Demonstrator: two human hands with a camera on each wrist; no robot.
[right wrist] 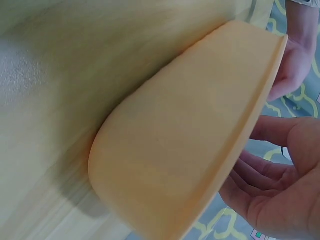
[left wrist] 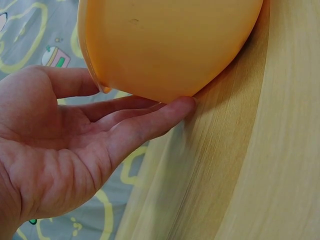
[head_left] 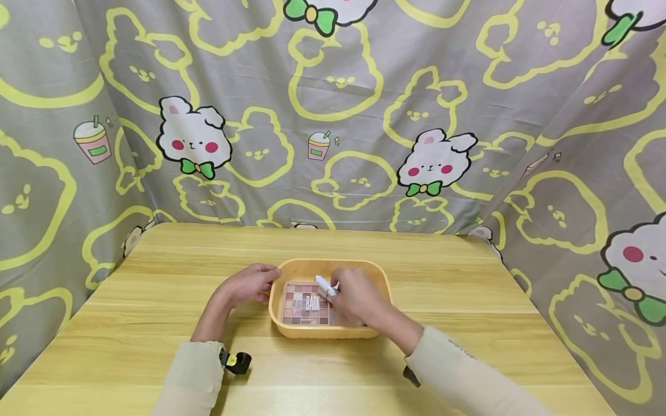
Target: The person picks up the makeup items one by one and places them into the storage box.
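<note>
A yellow-orange plastic basket (head_left: 328,332) stands on the wooden table. Inside, on its left, lies an eyeshadow palette (head_left: 298,312) with a grid of pink and brown shades and the letters BACK on its lid. My left hand (head_left: 252,283) holds the basket's left end, thumb at the rim and fingers against the outer wall, as the left wrist view shows. Reaching in over the right half, my right hand (head_left: 359,294) pinches a white tube (head_left: 325,285) with a silvery band, tilted above the palette's edge. Something clear beneath that hand is mostly hidden. The right wrist view shows the basket's outer wall (right wrist: 185,115).
The wooden table (head_left: 468,346) extends around the basket on all sides. A grey curtain (head_left: 250,75) with yellow outlines and white rabbits hangs behind the table and along both sides. A black wrist device (head_left: 239,363) sits at the left cuff.
</note>
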